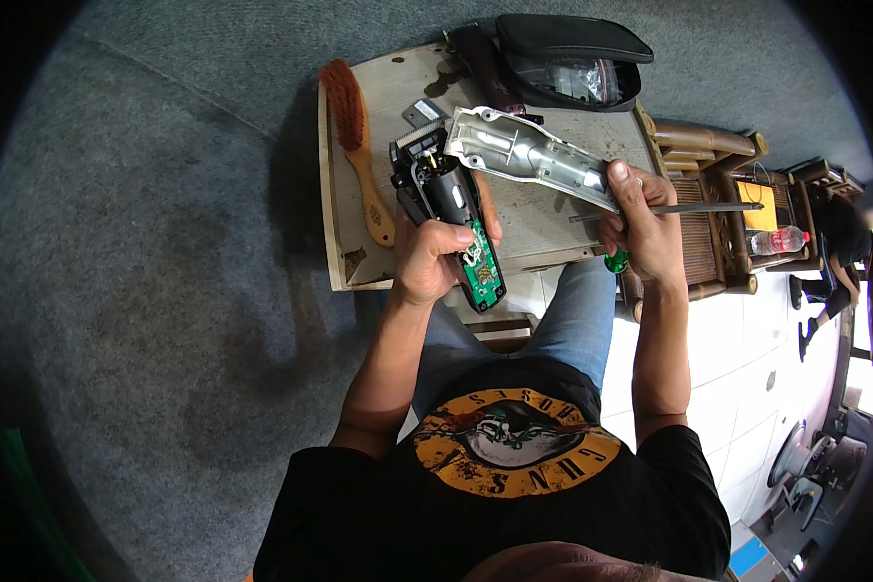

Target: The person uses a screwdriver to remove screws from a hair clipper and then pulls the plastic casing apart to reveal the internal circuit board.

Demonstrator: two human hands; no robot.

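Head view first, working down by size: grey carpet floor (165, 291) all around, and on it a low wooden counter (344, 272) just beyond my knees. At its far edge sits a black zip pouch (572, 58), gaping open; along its left side lies a wooden brush (359, 145) with reddish bristles. To the right stands a slatted wooden rack (708, 233), with a plastic bottle (778, 240) on it.

Over the counter, my right hand (650, 233) is clenched around the near end of the silver housing shell (533, 155), which slants up toward far-left, hollow side up. The same grip pins a long screwdriver (689, 208), green handle at the palm, shaft pointing right. That shell looks stiff and light, its edges thin; I judge the narrow end the safest hold.

My left hand (436, 252) is wrapped around the opened black clipper body (446, 209), just left of the shell and almost touching it. Its motor and green circuit board (482, 272) lie bare, so I judge it heavier and fragile: hold the plastic sides, never the board or wires.
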